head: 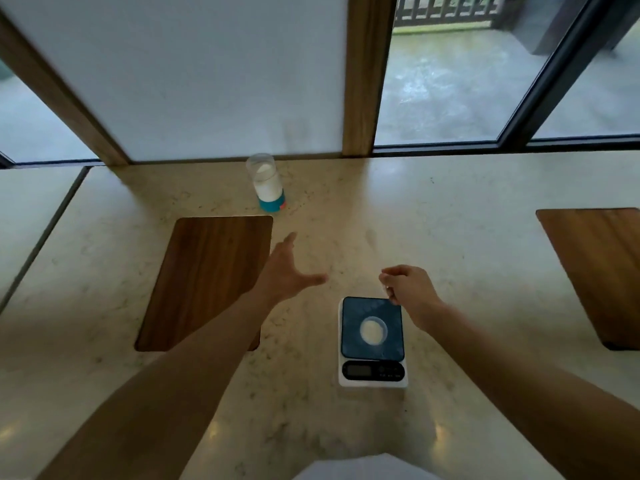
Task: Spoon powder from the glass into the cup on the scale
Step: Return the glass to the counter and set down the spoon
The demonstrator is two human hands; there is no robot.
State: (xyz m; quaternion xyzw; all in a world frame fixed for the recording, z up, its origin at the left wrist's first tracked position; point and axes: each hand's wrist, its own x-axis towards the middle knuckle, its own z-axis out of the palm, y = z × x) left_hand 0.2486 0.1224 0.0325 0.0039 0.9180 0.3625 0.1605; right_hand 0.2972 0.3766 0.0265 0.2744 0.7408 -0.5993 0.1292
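A clear glass (266, 183) with a teal base stands near the back wall, partly filled with white powder. A small cup (373, 330) holding pale powder sits in the middle of the dark platform of a white kitchen scale (372, 344). My left hand (287, 271) stretches forward with fingers spread, holding nothing, well short of the glass. My right hand (407, 289) hovers at the scale's far right corner, fingers pinched on something small and thin that I cannot make out clearly.
A dark wooden board (207, 282) is set into the pale stone counter (450, 254) left of my left arm. Another wooden board (599, 271) lies at the right edge. Windows and a white panel close off the back.
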